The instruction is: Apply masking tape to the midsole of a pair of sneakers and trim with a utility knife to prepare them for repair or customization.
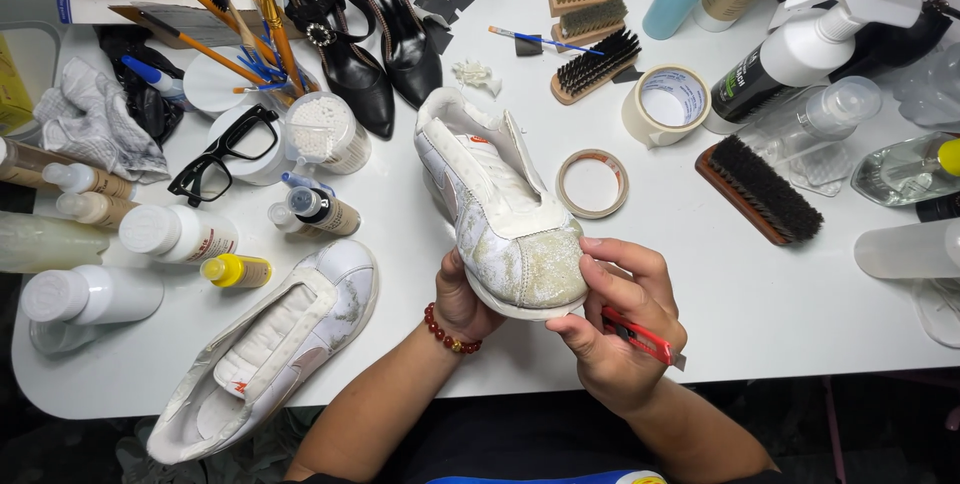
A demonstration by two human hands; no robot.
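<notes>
Together both hands (545, 309) grip a white sneaker (500, 209); right also holds a red cutter (640, 336).

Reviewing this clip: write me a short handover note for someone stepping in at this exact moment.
Left hand: cups the toe of the white sneaker from beneath, holding it above the white table.
Right hand: thumb and fingers on the toe's edge, a red cutter tucked in the palm.
Sneaker's sole edge is wrapped in masking tape; the toe looks yellowed and stained.
Second sneaker lies at the table's near left, also taped.
Tape rolls and brushes sit behind.
Whether any cleaning has started cannot be told.
</notes>
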